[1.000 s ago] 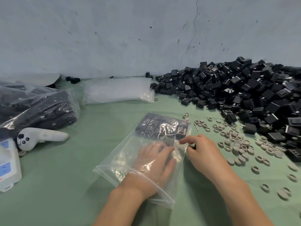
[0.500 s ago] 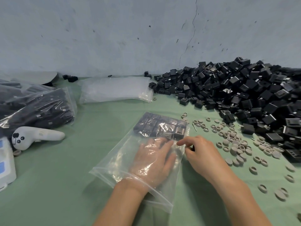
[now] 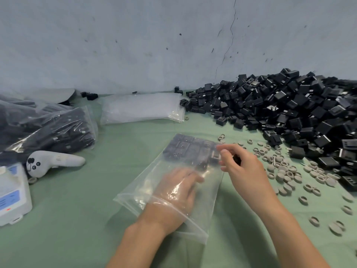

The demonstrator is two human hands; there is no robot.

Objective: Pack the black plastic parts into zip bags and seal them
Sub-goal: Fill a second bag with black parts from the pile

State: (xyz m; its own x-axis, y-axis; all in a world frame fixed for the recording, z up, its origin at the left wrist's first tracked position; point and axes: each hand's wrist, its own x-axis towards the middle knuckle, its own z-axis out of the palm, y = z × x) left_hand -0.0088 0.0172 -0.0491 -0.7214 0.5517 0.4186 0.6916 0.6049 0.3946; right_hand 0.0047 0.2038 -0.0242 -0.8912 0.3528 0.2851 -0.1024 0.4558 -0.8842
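Grip of right hand (image 3: 245, 167) pinches black part (image 3: 237, 160); left hand (image 3: 177, 190) flat inside zip bag (image 3: 143, 182).

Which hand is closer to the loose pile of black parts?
Right. The right hand is above the zip bag's right edge, with only scattered grey rings between it and the pile of black parts. The left hand is inside the bag, farther left.

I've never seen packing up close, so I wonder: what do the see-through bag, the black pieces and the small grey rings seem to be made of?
Zip bag: thin clear plastic film, glossy; it wrinkles, glints, and the left hand shows through.
Black parts: likely hard moulded plastic, mostly matte, with crisp edges.
Grey rings: dull, perhaps rubber or plastic; unclear.
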